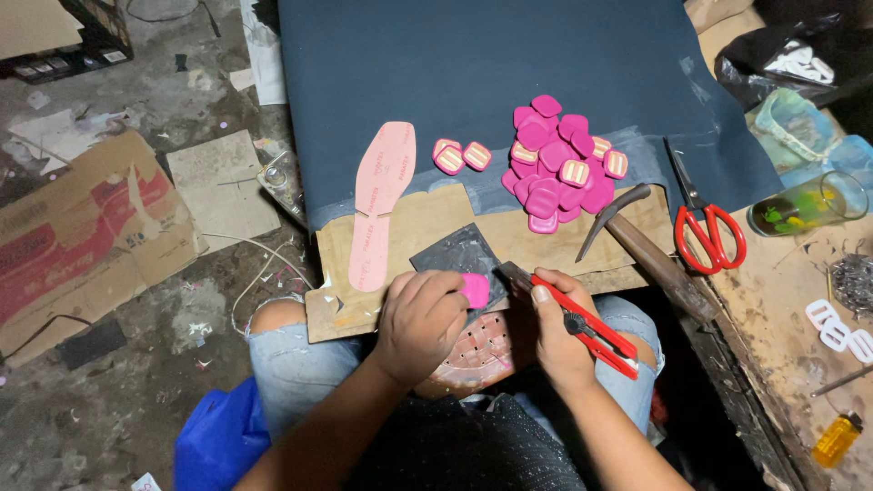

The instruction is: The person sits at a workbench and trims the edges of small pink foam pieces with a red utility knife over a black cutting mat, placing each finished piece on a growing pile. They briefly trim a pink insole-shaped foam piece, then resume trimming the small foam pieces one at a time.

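My left hand [420, 320] pinches a small bright pink square piece [475, 290] against a dark cutting slab [456, 255] on a wooden board [427, 223]. My right hand [556, 332] grips a red utility knife [587, 329], its blade tip right beside the pink piece. A heap of several pink square pieces [562, 165] lies further back, and two more [462, 156] sit apart to its left. A pale pink shoe insole [380, 202] lies lengthwise at the board's left.
A hammer [647, 245] and red-handled scissors [705, 223] lie right of the board. A dark blue sheet [482, 64] covers the back. A glass jar [809, 205], white buckles [837, 329] and a small yellow bottle [837, 438] sit at right. Cardboard [77, 236] lies on the floor, left.
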Available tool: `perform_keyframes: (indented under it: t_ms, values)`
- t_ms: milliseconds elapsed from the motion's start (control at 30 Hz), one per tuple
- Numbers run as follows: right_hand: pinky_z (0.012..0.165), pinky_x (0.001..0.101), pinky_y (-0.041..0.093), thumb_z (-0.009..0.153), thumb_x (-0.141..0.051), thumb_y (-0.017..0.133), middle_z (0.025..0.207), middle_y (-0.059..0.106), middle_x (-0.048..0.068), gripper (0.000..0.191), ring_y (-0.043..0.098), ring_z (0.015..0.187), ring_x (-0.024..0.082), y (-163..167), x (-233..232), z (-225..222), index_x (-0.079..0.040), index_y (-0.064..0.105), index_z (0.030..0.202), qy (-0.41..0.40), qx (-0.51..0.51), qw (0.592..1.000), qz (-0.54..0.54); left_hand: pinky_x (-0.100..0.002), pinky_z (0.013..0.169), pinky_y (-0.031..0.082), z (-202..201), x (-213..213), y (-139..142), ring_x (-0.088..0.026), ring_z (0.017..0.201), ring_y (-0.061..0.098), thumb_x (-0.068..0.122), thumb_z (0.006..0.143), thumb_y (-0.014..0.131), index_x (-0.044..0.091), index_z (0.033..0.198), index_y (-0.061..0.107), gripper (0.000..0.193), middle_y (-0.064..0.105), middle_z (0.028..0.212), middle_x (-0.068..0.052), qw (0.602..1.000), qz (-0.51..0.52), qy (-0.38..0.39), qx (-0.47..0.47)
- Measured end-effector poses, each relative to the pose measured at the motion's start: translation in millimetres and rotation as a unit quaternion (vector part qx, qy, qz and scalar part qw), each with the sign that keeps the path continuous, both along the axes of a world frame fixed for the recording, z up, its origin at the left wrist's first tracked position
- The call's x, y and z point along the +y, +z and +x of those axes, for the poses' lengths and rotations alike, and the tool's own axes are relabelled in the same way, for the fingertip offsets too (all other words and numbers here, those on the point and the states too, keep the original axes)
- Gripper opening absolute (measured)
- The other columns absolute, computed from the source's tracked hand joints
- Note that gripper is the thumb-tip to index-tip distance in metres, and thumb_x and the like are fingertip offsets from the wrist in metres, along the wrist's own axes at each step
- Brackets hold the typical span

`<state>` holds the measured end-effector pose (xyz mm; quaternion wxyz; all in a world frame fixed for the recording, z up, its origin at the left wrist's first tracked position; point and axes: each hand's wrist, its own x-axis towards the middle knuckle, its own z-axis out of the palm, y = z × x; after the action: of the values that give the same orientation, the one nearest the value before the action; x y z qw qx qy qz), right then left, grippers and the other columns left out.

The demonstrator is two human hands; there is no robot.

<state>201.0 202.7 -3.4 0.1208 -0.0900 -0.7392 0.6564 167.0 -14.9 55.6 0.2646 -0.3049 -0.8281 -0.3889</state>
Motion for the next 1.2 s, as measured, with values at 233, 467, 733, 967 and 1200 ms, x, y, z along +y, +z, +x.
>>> perform_keyframes:
  t_ms: [233, 467, 733, 967, 1200]
  values:
    - [0.097, 0.0311, 0.053, 0.100, -0.015, 0.062, 0.114, 0.070, 0.012, 0.031, 0.067, 0.105, 0.016, -1, -9, -3, 0.003, 0.057, 0.126, 0.019, -0.011, 0.995, -0.095, -0.042, 0.090, 0.046, 1, -1, -11, -0.026, 0.102, 0.067, 0.007, 0.082, 0.072, 0.008, 0.093, 0.065, 0.013, 0.068, 0.106, -0.008, 1.000, -0.024, -0.012, -0.001]
    - [0.095, 0.0303, 0.053, 0.100, -0.014, 0.063, 0.112, 0.072, 0.012, 0.033, 0.068, 0.103, 0.015, 1, -13, -12, 0.003, 0.058, 0.127, 0.037, -0.005, 0.997, -0.071, -0.047, 0.079, 0.047, -18, 15, -26, -0.035, 0.092, 0.064, 0.016, 0.086, 0.072, 0.006, 0.096, 0.067, 0.015, 0.065, 0.097, -0.011, 0.980, -0.033, 0.065, -0.187]
    - [0.090, 0.0273, 0.054, 0.097, -0.020, 0.069, 0.109, 0.074, 0.009, 0.033, 0.068, 0.099, 0.013, -3, -23, -15, 0.001, 0.065, 0.123, 0.057, 0.013, 0.989, 0.137, -0.045, 0.082, 0.049, -15, 8, -23, -0.034, 0.097, 0.061, 0.017, 0.080, 0.072, 0.003, 0.099, 0.068, 0.024, 0.061, 0.104, -0.011, 0.985, -0.023, 0.028, -0.169]
    - [0.089, 0.0288, 0.053, 0.097, -0.022, 0.068, 0.110, 0.073, 0.010, 0.034, 0.068, 0.099, 0.015, 0, -29, -14, 0.001, 0.066, 0.122, 0.050, 0.009, 0.987, 0.150, -0.044, 0.084, 0.048, -16, 8, -26, -0.030, 0.097, 0.062, 0.017, 0.079, 0.073, 0.004, 0.094, 0.069, 0.020, 0.066, 0.116, -0.008, 0.987, -0.040, 0.029, -0.150]
    - [0.083, 0.0381, 0.057, 0.094, -0.018, 0.072, 0.100, 0.073, 0.016, 0.023, 0.072, 0.092, 0.031, 18, -39, -18, -0.002, 0.070, 0.109, 0.058, 0.140, 0.937, 0.314, -0.043, 0.082, 0.047, -14, 10, -32, -0.029, 0.096, 0.062, 0.016, 0.078, 0.074, 0.006, 0.089, 0.068, 0.016, 0.068, 0.115, -0.006, 0.988, -0.037, 0.039, -0.146]
